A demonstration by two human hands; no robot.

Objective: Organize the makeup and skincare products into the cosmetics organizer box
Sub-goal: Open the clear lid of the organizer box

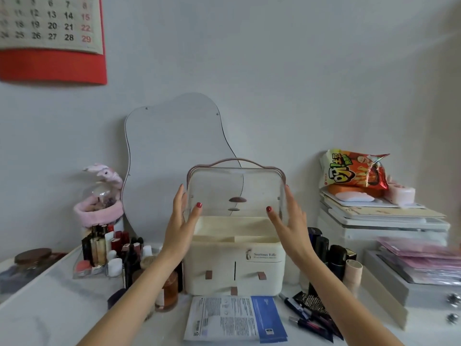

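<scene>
Left hand [180, 222] and right hand [287, 221], fingers straight, flanking the raised clear lid [234, 193], thumbs on its front. Probably steadying it to keep the organizer box [234, 268] open for loading. Lipsticks [109, 245] and dark tubes [329, 253] crowded close on the worktop [50, 315], within easy reach.

The cream cosmetics organizer box [234, 265] stands upright mid-table, clear lid [234, 191] raised, top tray bare, lipsticks [119, 242] clustered left.

"Serious Life" on cream organizer box [262, 255], dates 6–29 on wall calendar [50, 23]
</scene>
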